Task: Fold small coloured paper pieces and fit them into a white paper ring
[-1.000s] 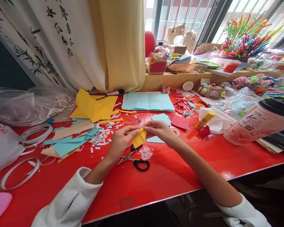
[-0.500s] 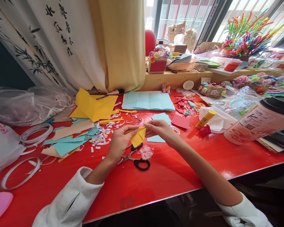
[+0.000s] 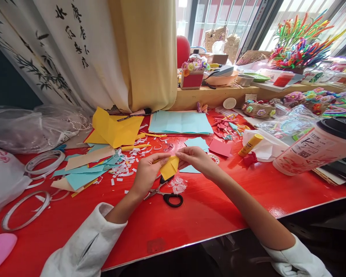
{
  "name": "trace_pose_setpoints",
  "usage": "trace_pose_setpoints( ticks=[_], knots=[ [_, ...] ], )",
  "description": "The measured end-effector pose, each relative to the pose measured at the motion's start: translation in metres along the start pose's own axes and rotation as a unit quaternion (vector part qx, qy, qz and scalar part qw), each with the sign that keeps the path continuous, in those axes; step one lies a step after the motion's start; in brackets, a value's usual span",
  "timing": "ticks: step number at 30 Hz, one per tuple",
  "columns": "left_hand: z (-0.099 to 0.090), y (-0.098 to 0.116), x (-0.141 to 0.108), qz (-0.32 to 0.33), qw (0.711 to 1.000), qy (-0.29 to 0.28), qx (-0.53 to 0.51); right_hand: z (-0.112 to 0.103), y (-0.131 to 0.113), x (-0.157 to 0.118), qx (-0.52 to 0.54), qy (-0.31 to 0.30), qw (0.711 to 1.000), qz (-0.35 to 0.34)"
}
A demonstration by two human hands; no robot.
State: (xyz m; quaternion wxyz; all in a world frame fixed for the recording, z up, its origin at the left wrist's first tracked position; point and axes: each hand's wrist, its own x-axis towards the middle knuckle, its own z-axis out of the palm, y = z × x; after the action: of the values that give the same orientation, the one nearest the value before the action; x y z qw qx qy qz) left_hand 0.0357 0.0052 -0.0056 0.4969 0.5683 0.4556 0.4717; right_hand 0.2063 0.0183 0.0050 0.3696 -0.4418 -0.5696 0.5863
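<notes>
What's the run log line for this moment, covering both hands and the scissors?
left hand: holding folded yellow paper | right hand: pinching paper's upper edge | scissors: lying on red table

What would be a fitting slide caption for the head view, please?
The left hand and right hand hold folded yellow paper above black-handled scissors on a red table.
</notes>
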Motion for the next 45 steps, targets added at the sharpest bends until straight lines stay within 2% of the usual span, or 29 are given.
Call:
trace_pose_setpoints(
  ticks=[5, 10, 15, 17, 19, 22, 24, 32, 36, 40, 45],
  knots=[
    [0.0, -0.001, 0.0, -0.006, 1.0, 0.005, -0.015, 0.002, 0.003, 0.002, -0.036, 0.033, 0.998, -0.045],
    [-0.003, -0.003, 0.002, 0.006, 1.0, 0.021, -0.007, -0.004, -0.001, 0.004, -0.021, 0.072, 0.997, -0.017],
    [-0.003, 0.0, 0.001, 0.008, 1.0, 0.017, -0.002, -0.003, -0.003, 0.001, -0.032, 0.011, 0.999, -0.021],
    [-0.002, 0.001, 0.0, 0.003, 1.0, 0.011, -0.005, -0.002, -0.001, 0.0, -0.036, 0.005, 0.999, -0.031],
    [-0.002, 0.002, 0.001, -0.009, 1.0, -0.005, -0.014, -0.001, 0.0, -0.001, -0.076, 0.022, 0.995, -0.063],
    [-0.004, 0.0, 0.003, -0.032, 0.998, -0.044, -0.012, -0.001, 0.001, -0.002, -0.188, 0.055, 0.972, -0.127],
    [-0.005, -0.002, 0.004, -0.047, 0.997, -0.06, 0.009, -0.002, 0.002, -0.002, -0.228, 0.054, 0.962, -0.142],
    [-0.004, -0.003, 0.004, -0.057, 0.996, -0.061, 0.034, -0.001, 0.006, 0.0, -0.176, 0.018, 0.976, -0.126],
    [-0.006, -0.008, 0.005, -0.068, 0.99, -0.115, 0.04, -0.001, 0.005, -0.001, -0.225, 0.026, 0.963, -0.149],
    [-0.008, -0.008, 0.005, -0.071, 0.987, -0.129, 0.072, -0.002, 0.003, -0.002, -0.27, 0.02, 0.949, -0.161],
    [-0.009, 0.001, 0.004, -0.138, 0.97, -0.199, 0.031, 0.001, 0.001, -0.003, -0.297, 0.02, 0.939, -0.17]
  ],
)
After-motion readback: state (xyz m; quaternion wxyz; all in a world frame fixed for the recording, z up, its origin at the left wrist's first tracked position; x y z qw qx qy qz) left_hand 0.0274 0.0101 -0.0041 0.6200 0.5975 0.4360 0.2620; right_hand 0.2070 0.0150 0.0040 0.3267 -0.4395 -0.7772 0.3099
